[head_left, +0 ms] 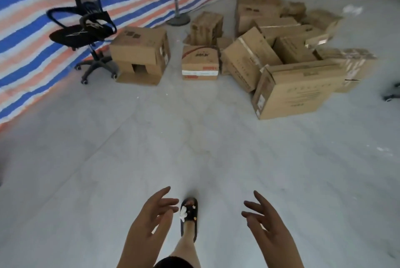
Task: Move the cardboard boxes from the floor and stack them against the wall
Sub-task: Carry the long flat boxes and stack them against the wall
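Nearest, the left hand (149,220) and right hand (268,222) are held out with fingers spread, nothing gripped. Well beyond, the boxes (281,59) are heaped on the floor (194,137) towards its far right. Stiff but dentable cardboard is judged best taken by opposite bottom edges; weight cannot be told.

Matt brown cardboard boxes (281,55) sit on a smooth, pale, perhaps concrete floor (108,170) beside a striped woven-plastic tarp (32,35).
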`<state>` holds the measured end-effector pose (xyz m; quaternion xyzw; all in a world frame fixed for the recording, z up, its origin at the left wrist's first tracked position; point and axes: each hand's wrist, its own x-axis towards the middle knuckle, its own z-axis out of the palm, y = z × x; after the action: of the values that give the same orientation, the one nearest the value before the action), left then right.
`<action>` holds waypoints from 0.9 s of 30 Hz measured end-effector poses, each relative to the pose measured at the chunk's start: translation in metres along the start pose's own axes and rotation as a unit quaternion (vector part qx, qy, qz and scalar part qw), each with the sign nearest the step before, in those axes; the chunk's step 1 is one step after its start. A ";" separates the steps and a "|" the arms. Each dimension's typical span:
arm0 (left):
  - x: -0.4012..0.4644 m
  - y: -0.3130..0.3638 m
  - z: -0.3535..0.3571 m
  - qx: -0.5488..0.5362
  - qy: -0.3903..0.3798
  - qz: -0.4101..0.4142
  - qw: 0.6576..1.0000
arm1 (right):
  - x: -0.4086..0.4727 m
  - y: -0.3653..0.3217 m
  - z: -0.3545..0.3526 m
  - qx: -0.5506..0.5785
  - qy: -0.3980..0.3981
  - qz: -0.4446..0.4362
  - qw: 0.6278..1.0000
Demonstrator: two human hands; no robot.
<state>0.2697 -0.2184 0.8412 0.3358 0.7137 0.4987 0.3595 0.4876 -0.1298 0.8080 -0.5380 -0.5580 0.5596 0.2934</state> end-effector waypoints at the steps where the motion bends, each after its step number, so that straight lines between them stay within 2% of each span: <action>1: 0.026 0.007 0.003 -0.002 -0.015 0.007 1.000 | 0.019 -0.005 0.001 0.005 0.013 0.002 1.000; 8: 0.200 0.057 0.017 0.012 -0.099 0.026 0.995 | 0.146 -0.064 0.008 0.024 0.085 -0.010 0.996; 13: 0.288 0.075 0.069 0.036 -0.165 0.020 0.985 | 0.210 -0.075 -0.021 0.031 0.138 0.031 0.989; 18: 0.374 0.098 0.143 0.045 -0.190 0.025 0.980 | 0.298 -0.076 -0.071 0.043 0.181 0.046 0.981; 23: 0.450 0.140 0.234 0.030 -0.172 0.027 0.984 | 0.396 -0.101 -0.156 0.039 0.205 0.041 0.977; 27: 0.495 0.164 0.296 0.019 -0.192 0.018 0.981 | 0.458 -0.109 -0.208 0.033 0.212 0.055 0.975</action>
<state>0.2849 0.3814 0.8372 0.4448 0.6345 0.4181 0.4741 0.5375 0.3823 0.8272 -0.6642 -0.4343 0.4657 0.3915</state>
